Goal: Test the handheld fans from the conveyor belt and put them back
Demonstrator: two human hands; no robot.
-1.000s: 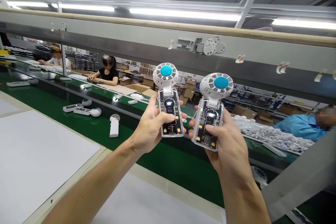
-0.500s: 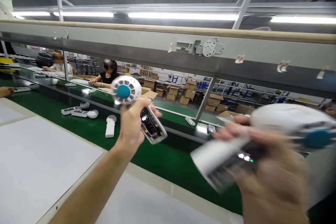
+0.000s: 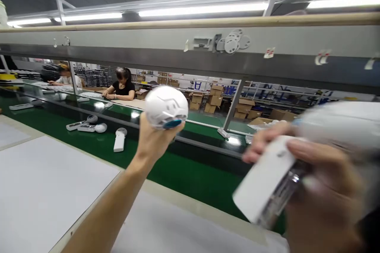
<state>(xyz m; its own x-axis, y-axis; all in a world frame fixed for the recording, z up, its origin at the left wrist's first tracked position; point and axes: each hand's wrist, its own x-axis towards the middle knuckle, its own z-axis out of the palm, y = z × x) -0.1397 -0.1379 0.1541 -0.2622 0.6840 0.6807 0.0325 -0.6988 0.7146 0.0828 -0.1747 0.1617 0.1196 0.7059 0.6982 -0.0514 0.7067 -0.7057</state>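
Observation:
My left hand (image 3: pixel 154 140) is closed round a white handheld fan (image 3: pixel 166 104), held out over the green belt. Its rounded head faces me and a bit of blue centre shows at the lower edge; the handle is hidden. At the right, close to the camera, my right hand (image 3: pixel 323 178) grips another white handheld fan (image 3: pixel 264 182). That fan's handle slants down to the left, with uncovered inner parts and a bright light along its side. Its head is smeared by motion.
On the green conveyor belt (image 3: pixel 190 170) lie several more white fans, one upright-facing (image 3: pixel 119 140) nearest. White sheets (image 3: pixel 59 189) cover the bench in front. A metal shelf beam (image 3: pixel 148 55) crosses above. Two people sit across the line, with cardboard boxes (image 3: pixel 213 97) behind.
The left fan has turned so its rounded side shows and its open handle is out of sight. The right fan has rotated, showing more of the smooth white handle. The view shifted slightly.

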